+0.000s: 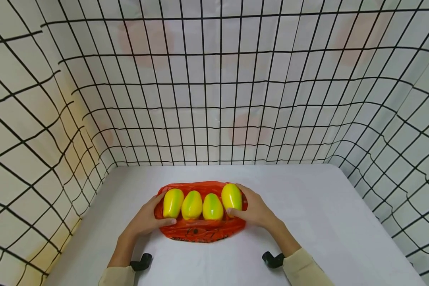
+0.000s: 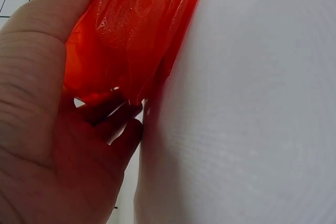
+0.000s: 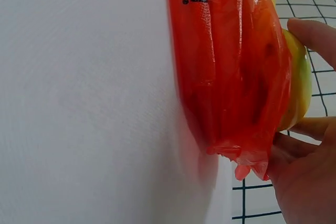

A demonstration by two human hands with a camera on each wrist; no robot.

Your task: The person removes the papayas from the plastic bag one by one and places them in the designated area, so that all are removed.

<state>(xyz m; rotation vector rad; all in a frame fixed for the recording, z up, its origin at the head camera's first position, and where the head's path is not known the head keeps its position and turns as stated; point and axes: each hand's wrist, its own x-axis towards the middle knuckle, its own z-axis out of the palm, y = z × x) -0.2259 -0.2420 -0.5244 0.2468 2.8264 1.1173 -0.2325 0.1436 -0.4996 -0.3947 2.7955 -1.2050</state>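
Note:
Several glossy yellow-green mangoes (image 1: 192, 205) sit in a row in an opened red plastic bag (image 1: 200, 230) with black print. My left hand (image 1: 146, 217) is at the bag's left end, thumb along the front and fingers behind, beside the leftmost mango (image 1: 173, 202). Red plastic (image 2: 126, 35) lies between that thumb and the fingers in the left wrist view. At the other end my right hand (image 1: 254, 208) grips the rightmost mango (image 1: 231, 196), which stands a little higher than the others. The right wrist view shows this mango (image 3: 299, 80) partly behind the bag's wall.
A white-covered table (image 1: 307, 206) extends around the bag. Black grid netting (image 1: 220, 83) over white sheeting rises at the back and both sides. Dark wrist-camera mounts (image 1: 141, 262) show near both wrists, by the light sleeves (image 1: 305, 268).

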